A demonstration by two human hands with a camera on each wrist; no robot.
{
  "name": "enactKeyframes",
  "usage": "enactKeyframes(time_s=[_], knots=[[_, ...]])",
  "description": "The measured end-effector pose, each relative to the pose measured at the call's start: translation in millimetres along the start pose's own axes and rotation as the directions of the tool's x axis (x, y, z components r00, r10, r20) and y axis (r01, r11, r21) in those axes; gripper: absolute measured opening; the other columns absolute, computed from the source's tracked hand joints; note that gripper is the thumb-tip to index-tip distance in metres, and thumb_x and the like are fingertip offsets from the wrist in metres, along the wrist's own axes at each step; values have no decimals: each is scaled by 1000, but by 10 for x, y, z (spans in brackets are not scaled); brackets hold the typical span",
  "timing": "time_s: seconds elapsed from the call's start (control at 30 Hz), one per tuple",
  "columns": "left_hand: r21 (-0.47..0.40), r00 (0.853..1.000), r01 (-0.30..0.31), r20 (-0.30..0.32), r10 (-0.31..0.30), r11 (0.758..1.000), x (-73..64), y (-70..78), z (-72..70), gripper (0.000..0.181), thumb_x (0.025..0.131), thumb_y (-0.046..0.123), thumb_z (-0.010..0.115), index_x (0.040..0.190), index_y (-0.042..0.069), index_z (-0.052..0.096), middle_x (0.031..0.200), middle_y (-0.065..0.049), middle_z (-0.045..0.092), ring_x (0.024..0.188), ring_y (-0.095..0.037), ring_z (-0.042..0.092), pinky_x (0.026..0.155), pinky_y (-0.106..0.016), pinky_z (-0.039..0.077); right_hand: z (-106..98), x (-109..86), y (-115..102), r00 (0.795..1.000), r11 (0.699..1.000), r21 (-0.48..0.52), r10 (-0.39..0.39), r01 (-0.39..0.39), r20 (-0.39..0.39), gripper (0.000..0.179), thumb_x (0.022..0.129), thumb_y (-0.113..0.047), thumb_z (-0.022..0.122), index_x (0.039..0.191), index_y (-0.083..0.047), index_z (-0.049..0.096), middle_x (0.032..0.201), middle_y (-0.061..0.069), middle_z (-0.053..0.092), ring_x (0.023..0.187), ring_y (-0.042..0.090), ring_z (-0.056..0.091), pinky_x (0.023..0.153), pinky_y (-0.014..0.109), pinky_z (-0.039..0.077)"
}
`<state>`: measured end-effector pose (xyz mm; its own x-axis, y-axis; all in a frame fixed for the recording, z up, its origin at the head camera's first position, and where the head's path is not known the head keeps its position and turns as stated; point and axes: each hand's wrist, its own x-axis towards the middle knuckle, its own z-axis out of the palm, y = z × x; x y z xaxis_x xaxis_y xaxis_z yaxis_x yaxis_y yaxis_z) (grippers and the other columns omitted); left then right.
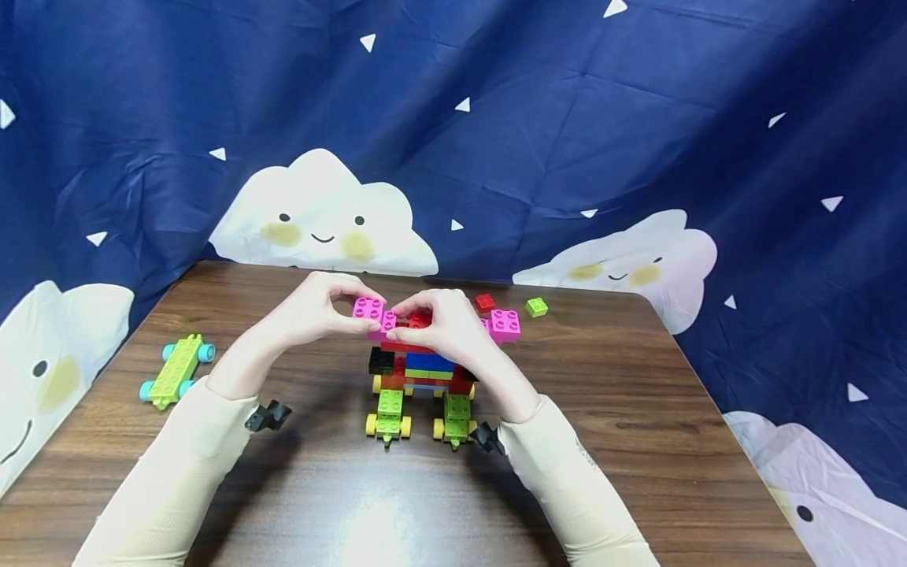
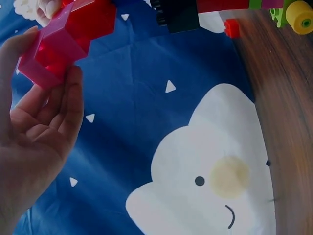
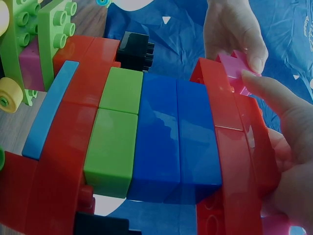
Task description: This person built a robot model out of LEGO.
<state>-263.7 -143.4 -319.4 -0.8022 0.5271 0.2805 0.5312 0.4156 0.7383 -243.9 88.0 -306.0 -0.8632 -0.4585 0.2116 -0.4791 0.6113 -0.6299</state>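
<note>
A toy brick structure stands mid-table, with blue bricks [image 3: 159, 137], green bricks [image 3: 112, 152] and red bricks [image 3: 227, 107] stacked on green wheeled bases [image 1: 388, 417]. At its upper left end, my left hand [image 1: 320, 313] pinches a pink brick [image 1: 368, 308] between thumb and fingers. That brick joins onto another pink one beside the red top row. My right hand [image 1: 453, 323] grips the red top of the structure, its thumb reaching to the pink brick. In the right wrist view some of its fingers are hidden behind the red bricks. Another pink brick [image 1: 505, 324] sticks out at the upper right end.
On the left of the table [image 1: 602, 441] lies a green wheeled base [image 1: 177, 370] with blue wheels. A loose red brick [image 1: 485, 302] and a small green brick [image 1: 536, 306] lie behind the structure. A dark blue cloth [image 1: 496, 142] with clouds hangs at the back.
</note>
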Motion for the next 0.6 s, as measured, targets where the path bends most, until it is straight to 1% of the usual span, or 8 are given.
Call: enactKeyframes(time_s=[0.1,0.3,0.47,0.6], knots=[[3,1000,-2,-2,2,1000,2,-10,5,33,77,18,83,107,9,74,99,0,74,92,-13,64,82,-28,52,0,-1,2,1000,1000,-3,1,-1,-3,31,80,-26,81,106,-9,76,101,4,76,94,17,67,84,30,54],[-14,1000,-11,-9,10,1000,-5,-33,19,32,77,17,83,107,9,74,99,-1,73,92,-13,64,83,-28,52,-1,1,6,1000,1000,-4,0,0,0,31,80,-26,81,106,-9,76,101,4,76,94,17,67,83,29,54],[-9,1000,-21,-17,21,1000,0,-38,28,31,77,17,83,106,11,74,99,0,73,92,-12,63,84,-32,52,2,3,7,1000,1000,-4,1,-1,-3,31,80,-26,81,106,-10,76,100,3,76,94,17,67,83,29,54],[-6,999,-24,-29,24,1000,-10,-30,44,30,77,15,83,105,10,74,98,-1,74,91,-12,63,82,-30,52,10,5,9,1000,1000,-7,3,-3,-4,32,80,-27,81,106,-10,76,100,3,76,94,17,67,84,30,54]])
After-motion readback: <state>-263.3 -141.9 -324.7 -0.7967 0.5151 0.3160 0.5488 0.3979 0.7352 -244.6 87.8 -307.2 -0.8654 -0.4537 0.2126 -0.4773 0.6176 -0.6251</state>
